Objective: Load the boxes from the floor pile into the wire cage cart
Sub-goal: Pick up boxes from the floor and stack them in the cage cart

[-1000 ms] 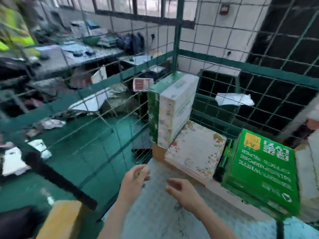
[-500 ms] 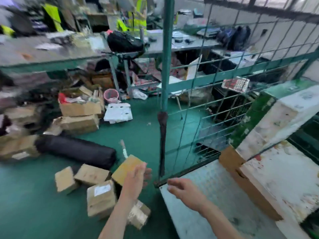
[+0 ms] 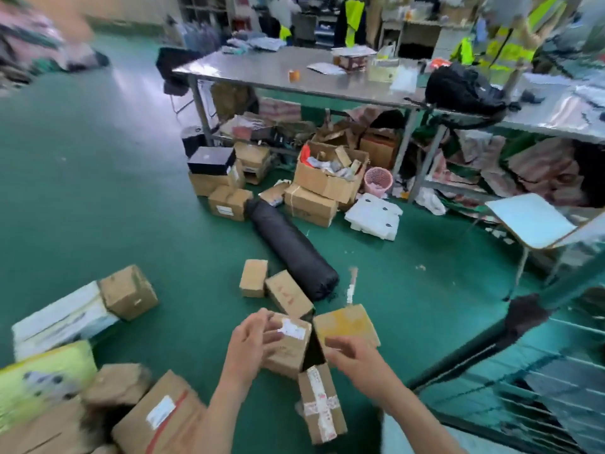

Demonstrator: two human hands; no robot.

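Observation:
Several cardboard boxes lie on the green floor in front of me. My left hand (image 3: 250,344) hovers over the left side of a small brown box with a white label (image 3: 289,347), fingers apart, holding nothing. My right hand (image 3: 355,362) is open over the gap between that box and a yellow-topped box (image 3: 347,324). A taped box (image 3: 322,406) lies just below my hands. Two more small boxes (image 3: 253,276) sit beyond. The green wire cage cart (image 3: 537,365) shows at the right edge, its side panel blurred.
A long black rolled bag (image 3: 291,250) lies behind the small boxes. Larger cartons (image 3: 322,185) and a pink basket (image 3: 378,180) crowd under a steel table (image 3: 294,75). More boxes (image 3: 160,417) and a white parcel (image 3: 62,319) fill the lower left. People in yellow vests stand at the back.
My view has swung left from the inside of the cage cart to the floor pile. Both hands have come down over the small boxes, still holding nothing.

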